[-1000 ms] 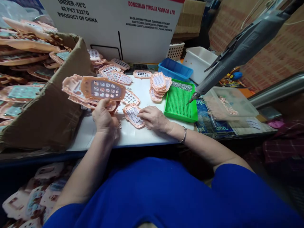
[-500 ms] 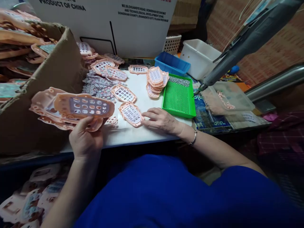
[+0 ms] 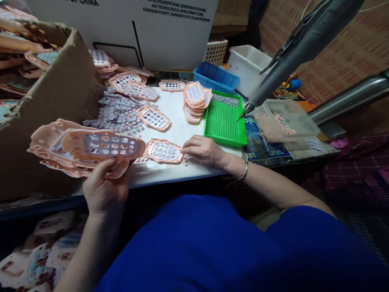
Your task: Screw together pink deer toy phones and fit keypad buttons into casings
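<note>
My left hand [image 3: 106, 184] is closed on several peach-coloured plastic shells [image 3: 71, 138], stacked and held above the table's left side; the top one has rows of key holes. My right hand [image 3: 208, 153] pinches the right end of a plastic shell with keys in it [image 3: 164, 151], which lies on the white table. Tiny peach pieces [image 3: 184, 161] lie by those fingertips. Behind is another shell with holes [image 3: 154, 117], beside a heap of small printed keypads [image 3: 118, 111]. A pile of keyed shells [image 3: 196, 99] stands farther back.
A green perforated tray [image 3: 225, 140] holds small metal screws at its far end. Over it hangs an electric screwdriver [image 3: 267, 83]. Blue [image 3: 215, 79] and white bins [image 3: 247, 67] stand behind. A cardboard box [image 3: 51, 97] full of shells is at left, a clear tub [image 3: 288, 117] at right.
The shell at my right hand has turned from slanted to nearly level, and small pieces now show beside its right end. My left hand still holds its stack. The view has shifted slightly.
</note>
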Demonstrator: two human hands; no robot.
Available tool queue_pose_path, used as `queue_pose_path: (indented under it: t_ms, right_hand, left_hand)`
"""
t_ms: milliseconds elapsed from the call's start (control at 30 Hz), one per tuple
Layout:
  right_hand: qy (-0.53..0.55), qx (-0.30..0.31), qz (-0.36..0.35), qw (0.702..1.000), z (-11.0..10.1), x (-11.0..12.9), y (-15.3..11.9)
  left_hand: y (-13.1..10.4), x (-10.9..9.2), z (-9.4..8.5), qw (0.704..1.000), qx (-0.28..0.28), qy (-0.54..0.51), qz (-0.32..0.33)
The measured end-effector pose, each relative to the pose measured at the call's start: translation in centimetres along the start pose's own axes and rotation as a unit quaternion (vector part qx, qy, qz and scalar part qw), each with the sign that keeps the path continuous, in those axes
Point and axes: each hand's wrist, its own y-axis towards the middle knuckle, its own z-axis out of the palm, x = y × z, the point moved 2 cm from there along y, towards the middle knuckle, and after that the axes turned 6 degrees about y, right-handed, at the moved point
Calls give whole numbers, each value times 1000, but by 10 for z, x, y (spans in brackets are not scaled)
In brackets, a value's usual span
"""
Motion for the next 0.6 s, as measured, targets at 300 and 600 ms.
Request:
queue_pose_path:
  t_ms: [300,600]
  right_hand:
    - [27,48,4,998,9,8,-6]
    - [35,56,92,994,-8,13,-16]
  left_hand:
    - [-8,0,-10,1000,11,3,-7]
    - [-13,-2,-17,1000,19,6,9]
